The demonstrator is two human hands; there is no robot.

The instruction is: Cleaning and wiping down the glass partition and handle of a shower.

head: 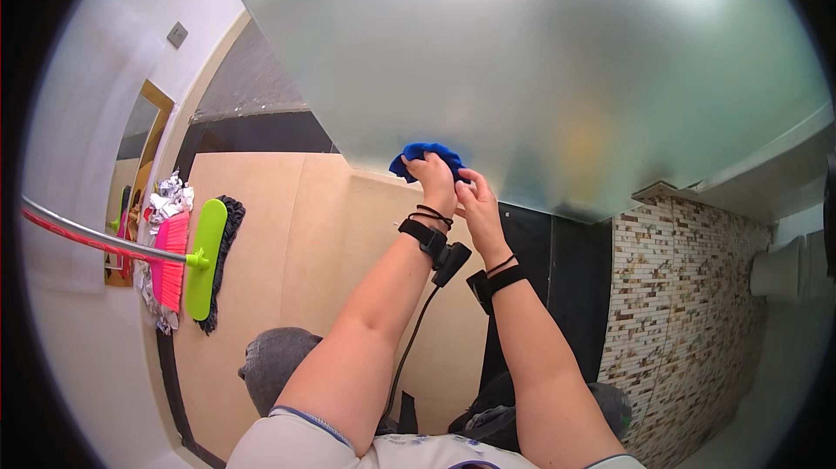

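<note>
My left hand [434, 176] grips a bunched blue cloth [431, 150] near the lower part of a large frosted glass panel [418, 77]. Part of the cloth is hidden under the fingers. Close on its right is my right hand [479, 201], fingers bent and apart, its fingertips at the cloth's right edge; whether they touch the cloth cannot be told. Black straps with small devices sit on both wrists.
A green-headed mop [206, 260] and a pink broom [171, 260] stand at the left by crumpled paper [171, 194] and a mirror [140, 142]. Dark tile [578, 273] and mosaic tiling [673, 286] lie to the right. A black cable [410, 345] hangs between my arms.
</note>
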